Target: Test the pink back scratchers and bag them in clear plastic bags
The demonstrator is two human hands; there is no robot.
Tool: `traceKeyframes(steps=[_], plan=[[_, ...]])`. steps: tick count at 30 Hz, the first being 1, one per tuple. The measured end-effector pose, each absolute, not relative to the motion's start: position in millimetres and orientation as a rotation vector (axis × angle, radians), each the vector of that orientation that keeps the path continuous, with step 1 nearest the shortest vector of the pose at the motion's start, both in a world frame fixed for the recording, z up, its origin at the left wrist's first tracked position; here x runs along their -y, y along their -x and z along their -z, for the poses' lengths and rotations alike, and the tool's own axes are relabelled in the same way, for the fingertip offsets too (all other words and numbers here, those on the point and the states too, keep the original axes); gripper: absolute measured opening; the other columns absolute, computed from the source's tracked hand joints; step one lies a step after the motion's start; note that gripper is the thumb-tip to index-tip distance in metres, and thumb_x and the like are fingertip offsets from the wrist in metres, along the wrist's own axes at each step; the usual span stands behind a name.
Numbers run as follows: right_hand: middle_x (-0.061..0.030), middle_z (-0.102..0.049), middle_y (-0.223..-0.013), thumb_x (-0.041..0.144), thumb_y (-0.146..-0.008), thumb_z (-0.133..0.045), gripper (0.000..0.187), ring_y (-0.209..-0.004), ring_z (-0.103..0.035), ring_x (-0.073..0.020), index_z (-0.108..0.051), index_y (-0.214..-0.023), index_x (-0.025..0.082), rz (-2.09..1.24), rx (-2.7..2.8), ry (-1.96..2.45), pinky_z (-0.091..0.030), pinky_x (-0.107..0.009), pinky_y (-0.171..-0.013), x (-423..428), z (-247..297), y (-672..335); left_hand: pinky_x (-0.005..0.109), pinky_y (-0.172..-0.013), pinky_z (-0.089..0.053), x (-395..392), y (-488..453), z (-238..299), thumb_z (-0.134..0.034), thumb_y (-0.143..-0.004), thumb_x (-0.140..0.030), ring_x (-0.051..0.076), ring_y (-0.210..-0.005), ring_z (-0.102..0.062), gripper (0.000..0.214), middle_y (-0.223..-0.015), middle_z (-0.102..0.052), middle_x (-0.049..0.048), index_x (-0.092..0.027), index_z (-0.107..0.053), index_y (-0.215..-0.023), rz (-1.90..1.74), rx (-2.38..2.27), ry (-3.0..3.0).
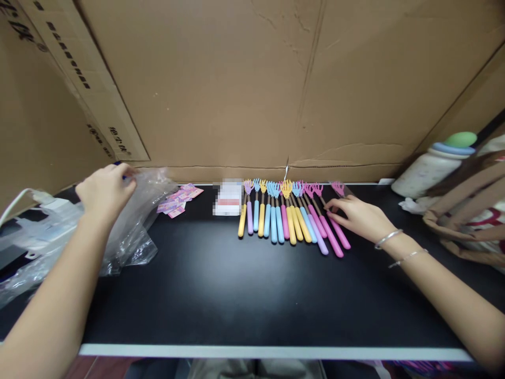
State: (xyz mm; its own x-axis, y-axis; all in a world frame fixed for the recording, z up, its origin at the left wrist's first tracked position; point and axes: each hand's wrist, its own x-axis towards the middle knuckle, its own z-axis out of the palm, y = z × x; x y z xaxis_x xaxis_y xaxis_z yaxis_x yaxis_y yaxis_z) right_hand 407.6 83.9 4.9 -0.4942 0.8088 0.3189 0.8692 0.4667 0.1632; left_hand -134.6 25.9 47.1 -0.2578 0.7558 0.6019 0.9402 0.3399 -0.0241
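Bent fingers of the right hand sit at the right end of a row of smooth-handled scratchers, those of the left hand curl at crinkled clear plastic; whether either grips, I cannot tell. The scratchers lie along the flat black table's far side, before creased brown cardboard.

Place: makeshift workstation
Cardboard walls: across upper frame
Tabletop: plastic bags at left, claw-headed sticks at centre
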Motion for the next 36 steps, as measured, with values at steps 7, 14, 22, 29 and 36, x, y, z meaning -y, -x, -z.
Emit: traceKeyframes(steps=[7, 14, 22, 29, 36], plan=[[-0.0044, -0.066, -0.081, 0.034, -0.087, -0.044, 0.026, -0.079, -0.061, -0.0198, -0.064, -0.098, 0.023, 0.448, 2.534, 1.515, -0.042, -0.027, -0.058, -83.6, -6.1, -408.4, 0.018, -0.059, -0.023, -32.4, 151.2, -40.7, -0.054, -0.077, -0.061, 0.008, -0.059, -0.040, 0.035, -0.074, -0.064, -0.0071, -0.031, -0.068, -0.090, 0.411, 2.291, 1.651], [-0.0080, -0.064, -0.083, 0.035, -0.088, -0.042, 0.028, -0.071, -0.059, -0.0189, -0.065, -0.095, 0.021, 0.613, 2.518, 1.575, -0.039, -0.027, -0.057, -81.5, -7.7, -406.5, 0.019, -0.056, -0.022, -32.4, 145.3, -49.6, -0.057, -0.074, -0.055, 0.010, -0.057, -0.041, 0.032, -0.082, -0.067, -0.0061, -0.032, -0.068, -0.094, 0.334, 2.403, 1.608], [-0.0078, -0.064, -0.083, 0.030, -0.088, -0.041, 0.027, -0.073, -0.058, -0.0188, -0.065, -0.095, 0.020, 0.629, 2.482, 1.506, -0.038, -0.026, -0.056, -74.0, -13.2, -397.2, 0.020, -0.053, -0.018, -27.4, 113.6, -61.8, -0.050, -0.081, -0.050, 0.012, -0.059, -0.045, 0.031, -0.074, -0.065, -0.0047, -0.031, -0.067, -0.100, 0.838, 2.049, 1.266], [-0.0064, -0.063, -0.084, 0.031, -0.091, -0.040, 0.027, -0.078, -0.059, -0.0185, -0.065, -0.095, 0.022, 0.572, 2.424, 1.392, -0.039, -0.026, -0.057, -65.0, -13.9, -380.0, 0.020, -0.055, -0.031, -12.4, 47.9, -68.3, -0.054, -0.085, -0.040, 0.010, -0.062, -0.059, 0.022, -0.072, -0.069, -0.0040, -0.027, -0.069, -0.096, 1.131, 1.666, 1.504], [-0.0074, -0.059, -0.092, 0.038, -0.095, -0.034, 0.035, -0.084, -0.058, -0.0176, -0.064, -0.099, 0.021, 0.000, 2.485, 1.163, -0.046, -0.032, -0.075, -49.4, -15.9, -358.4, 0.017, -0.055, -0.038, 6.5, -24.2, -37.8, -0.052, -0.088, -0.032, 0.007, -0.055, -0.058, 0.017, -0.076, -0.071, -0.0057, -0.026, -0.067, -0.094, 1.013, 1.440, 2.258]])
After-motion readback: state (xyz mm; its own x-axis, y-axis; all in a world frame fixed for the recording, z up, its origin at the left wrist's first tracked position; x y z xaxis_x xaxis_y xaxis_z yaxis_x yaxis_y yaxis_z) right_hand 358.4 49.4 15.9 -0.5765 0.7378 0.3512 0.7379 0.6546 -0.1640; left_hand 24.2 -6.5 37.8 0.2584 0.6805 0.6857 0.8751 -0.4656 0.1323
